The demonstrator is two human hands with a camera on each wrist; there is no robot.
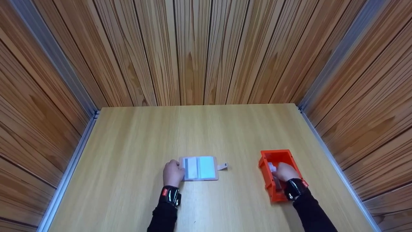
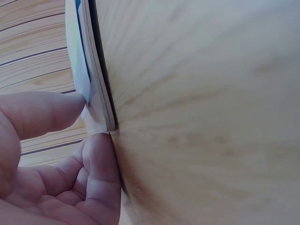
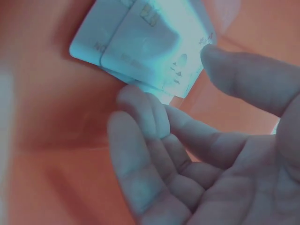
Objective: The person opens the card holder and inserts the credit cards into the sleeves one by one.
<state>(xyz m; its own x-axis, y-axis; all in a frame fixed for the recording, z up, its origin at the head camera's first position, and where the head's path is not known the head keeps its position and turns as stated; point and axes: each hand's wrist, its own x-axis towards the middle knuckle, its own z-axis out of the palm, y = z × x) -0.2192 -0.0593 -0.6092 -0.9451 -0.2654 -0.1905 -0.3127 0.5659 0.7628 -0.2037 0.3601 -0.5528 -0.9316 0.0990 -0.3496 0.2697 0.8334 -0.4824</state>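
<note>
A small card holder (image 1: 206,168) lies spread on the table with its clear sleeves showing and a strap with a snap (image 1: 222,166) at its right. My left hand (image 1: 173,174) pinches its left edge. In the left wrist view the thumb (image 2: 51,112) presses on the sleeves and curled fingers sit at the edge beneath. My right hand (image 1: 286,172) reaches into an orange bin (image 1: 264,174). There, the thumb (image 3: 225,70) overlaps the side of several stacked pale cards (image 3: 140,42), with fingertips at their lower edge; I cannot tell if they are pinched.
Wood-plank walls (image 1: 193,51) close off the back and both sides. Metal rails (image 1: 69,174) run along the side edges of the light wood table (image 1: 199,129). The bin's raised walls surround my right hand.
</note>
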